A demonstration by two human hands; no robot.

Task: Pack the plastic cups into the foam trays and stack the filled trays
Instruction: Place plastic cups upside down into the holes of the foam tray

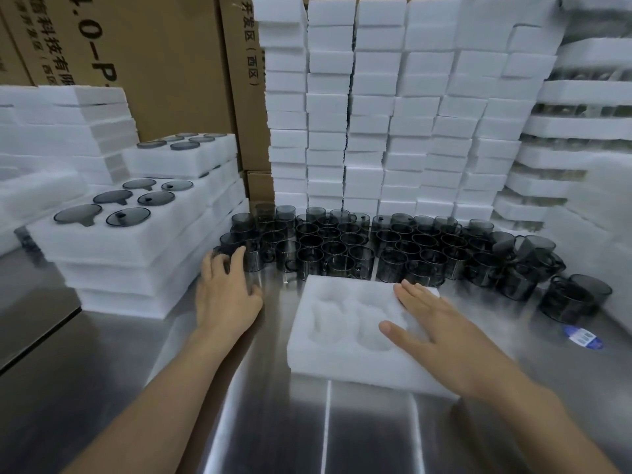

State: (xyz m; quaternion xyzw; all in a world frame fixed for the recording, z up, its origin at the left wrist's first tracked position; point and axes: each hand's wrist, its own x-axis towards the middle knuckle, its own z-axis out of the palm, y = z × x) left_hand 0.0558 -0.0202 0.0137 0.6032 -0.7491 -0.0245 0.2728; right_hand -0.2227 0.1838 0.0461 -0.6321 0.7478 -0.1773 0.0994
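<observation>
A white foam tray (pixel 328 357) with empty round pockets lies on the steel table in front of me. My right hand (pixel 431 323) rests flat on its right side, fingers straight. Several dark translucent plastic cups (pixel 345 251) stand in rows behind the tray. My left hand (pixel 225 289) reaches to the leftmost cups (pixel 251 258), its fingertips touching them; the fingers are loosely spread and I cannot see a cup held. On the left stands a stack of filled trays (pixel 130 248) with dark lids showing on top.
Tall stacks of white foam blocks (pixel 376 114) wall off the back. Cardboard boxes (pixel 154 63) stand behind the left stacks. More foam trays (pixel 581 131) pile up at the right. A blue-and-white label (pixel 583 336) lies on the steel table (pixel 273 422).
</observation>
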